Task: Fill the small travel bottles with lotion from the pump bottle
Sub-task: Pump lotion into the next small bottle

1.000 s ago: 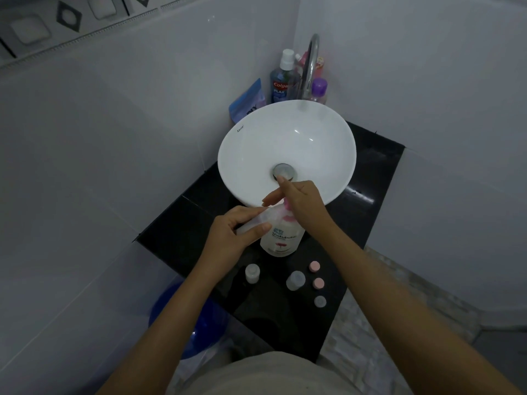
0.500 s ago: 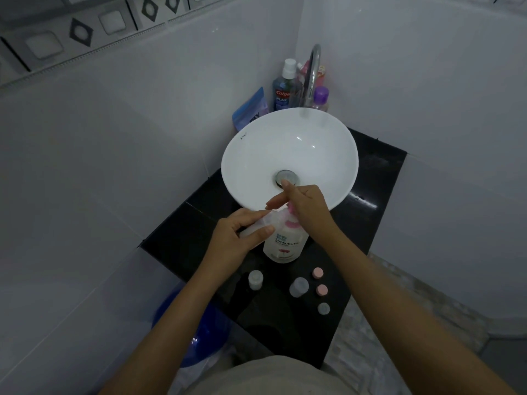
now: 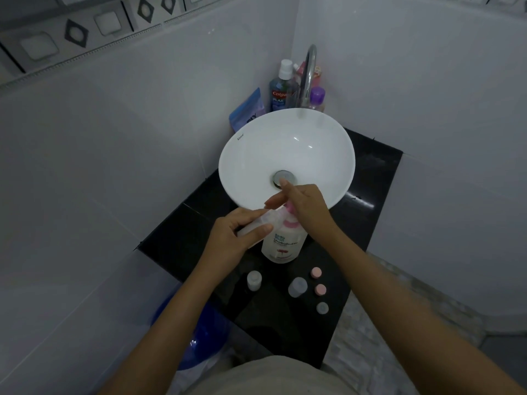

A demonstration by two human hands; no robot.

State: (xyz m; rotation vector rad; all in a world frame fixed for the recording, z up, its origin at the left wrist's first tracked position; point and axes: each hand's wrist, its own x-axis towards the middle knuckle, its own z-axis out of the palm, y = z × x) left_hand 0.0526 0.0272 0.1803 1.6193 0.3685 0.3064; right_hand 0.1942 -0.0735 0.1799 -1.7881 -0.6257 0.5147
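Observation:
A white pump bottle (image 3: 283,246) with a pink pump stands on the black counter (image 3: 176,238) in front of the basin. My right hand (image 3: 306,205) lies flat on the pump head, fingers straight. My left hand (image 3: 236,238) grips a clear small travel bottle (image 3: 258,223), tilted with its mouth at the pump's nozzle. Two more small travel bottles (image 3: 254,280) (image 3: 297,287) stand upright on the counter nearer me. Beside them lie two pink caps (image 3: 316,272) (image 3: 320,289) and a pale cap (image 3: 322,308).
A white round basin (image 3: 248,155) with a metal drain sits behind the pump bottle. A chrome tap (image 3: 309,72), a mouthwash bottle (image 3: 281,89) and other toiletries crowd the back corner. Tiled walls close in left and right. A blue bucket (image 3: 199,337) stands below the counter's left edge.
The view has shifted slightly, so everything sits lower in the frame. Both hands keep the same hold on the small bottle and the pump.

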